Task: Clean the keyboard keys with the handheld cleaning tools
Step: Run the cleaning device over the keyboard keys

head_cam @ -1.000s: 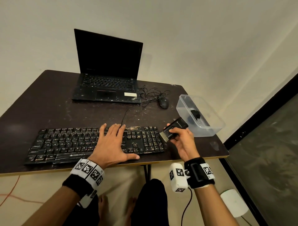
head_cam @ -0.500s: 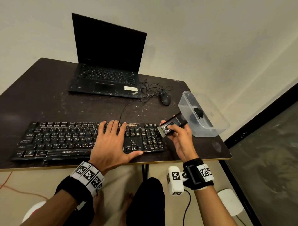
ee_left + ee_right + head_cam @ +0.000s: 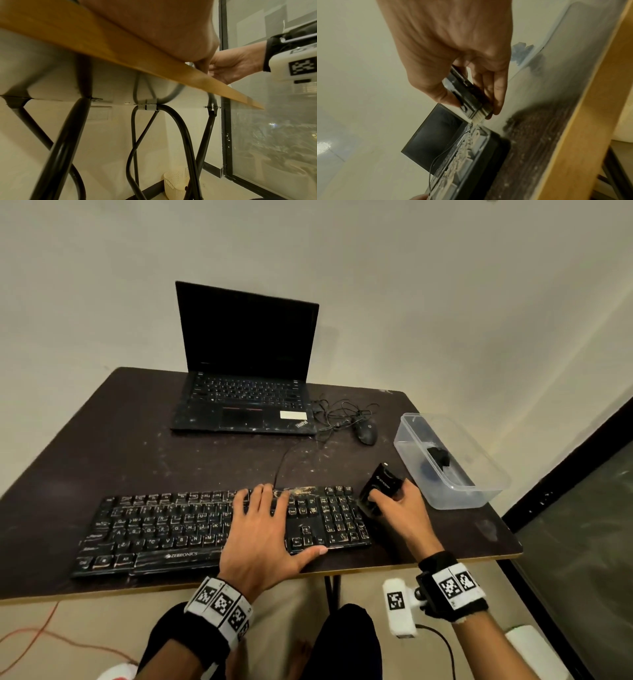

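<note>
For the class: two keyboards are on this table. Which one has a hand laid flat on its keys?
The separate black keyboard nearest the person: the left hand lies spread on it. The laptop behind has its keys untouched.

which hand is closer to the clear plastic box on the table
Right. The right hand, holding the brush, is just left of the clear plastic box; the left hand lies flat on the keyboard, farther left.

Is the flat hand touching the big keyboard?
Touching. The head view shows the left hand lying flat on the keyboard, covering keys.
</note>
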The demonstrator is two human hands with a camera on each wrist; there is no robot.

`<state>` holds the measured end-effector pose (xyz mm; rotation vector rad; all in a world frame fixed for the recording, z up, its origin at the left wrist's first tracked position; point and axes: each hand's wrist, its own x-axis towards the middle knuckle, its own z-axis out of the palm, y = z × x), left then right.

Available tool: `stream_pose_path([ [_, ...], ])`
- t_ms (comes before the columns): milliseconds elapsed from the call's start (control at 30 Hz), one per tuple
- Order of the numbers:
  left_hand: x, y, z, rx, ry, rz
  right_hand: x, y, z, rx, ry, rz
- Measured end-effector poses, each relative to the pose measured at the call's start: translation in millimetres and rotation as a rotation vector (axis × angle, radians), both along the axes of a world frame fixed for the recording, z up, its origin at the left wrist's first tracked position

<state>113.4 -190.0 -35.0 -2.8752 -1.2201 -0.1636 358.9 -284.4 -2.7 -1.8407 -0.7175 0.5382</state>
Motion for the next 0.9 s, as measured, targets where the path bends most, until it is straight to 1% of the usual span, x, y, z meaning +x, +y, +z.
stream_pose_path([
  [100, -0.8, 0.0, 4.6, -0.004, 0.069, 0.004, 0.5, 0.7, 2.7, 0.042, 0.038, -0.042],
  [200, -2.4, 1.7, 9.2, -0.016, 0.075, 0.000, -2.5, 3.8, 4.3, 0.076, 0.047, -0.024],
  [367, -0.4, -0.6, 8.7, -0.051, 0.099, 0.016, -6.7, 6.8, 6.4, -0.009, -0.028, 0.082],
  [500, -0.1, -3.8, 9.8, -0.066, 0.109, 0.022, -7.1, 6.0, 9.6, -0.092, -0.181, 0.118],
  [567, -0.8, -4.8, 10.3, -0.076, 0.105, 0.023, -8.2, 5.5, 16.0, -0.123, -0.258, 0.168],
  [667, -0.1, -4.5, 10.9, -0.082, 0.095, 0.025, -5.8, 6.4, 26.4, -0.145, -0.271, 0.249],
  [800, -0.2, -4.7, 9.8, -0.074, 0.073, 0.026, -0.9, 8.7, 27.6, -0.137, -0.312, 0.314],
  [900, -0.3, -6.0, 8.1, -0.088, 0.069, 0.024, -1.7, 11.4, 28.1, -0.152, -0.376, 0.324],
])
